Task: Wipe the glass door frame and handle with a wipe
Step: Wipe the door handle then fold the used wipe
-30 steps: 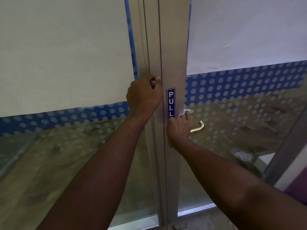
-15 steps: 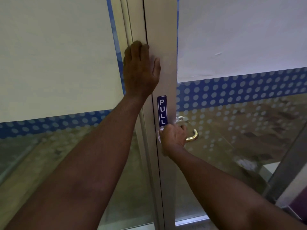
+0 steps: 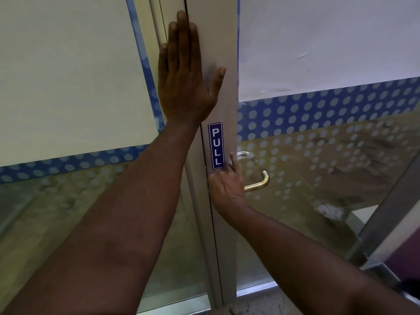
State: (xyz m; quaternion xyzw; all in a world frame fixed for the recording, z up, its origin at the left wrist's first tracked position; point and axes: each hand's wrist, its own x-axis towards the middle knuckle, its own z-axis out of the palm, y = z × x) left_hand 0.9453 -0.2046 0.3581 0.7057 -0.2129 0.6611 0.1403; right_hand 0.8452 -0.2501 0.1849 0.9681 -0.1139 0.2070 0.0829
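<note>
My left hand (image 3: 184, 80) lies flat on the grey metal door frame (image 3: 223, 37), fingers straight and pointing up, above the blue PULL sticker (image 3: 216, 145). A pale edge shows beside its thumb; whether a wipe is under the palm I cannot tell. My right hand (image 3: 226, 186) sits at the root of the brass door handle (image 3: 259, 183), just below the sticker. It covers the inner end of the lever, and its forefinger reaches up along the frame.
Glass panels (image 3: 329, 178) with a blue dotted band and white film flank the frame on both sides. A silver handle (image 3: 244, 154) shows through the glass behind the brass one. A grey post (image 3: 384, 223) stands at the lower right.
My left hand has opened from a curled grip at the frame's edge and slid up the frame, now flat and higher. My right hand has stayed at the handle.
</note>
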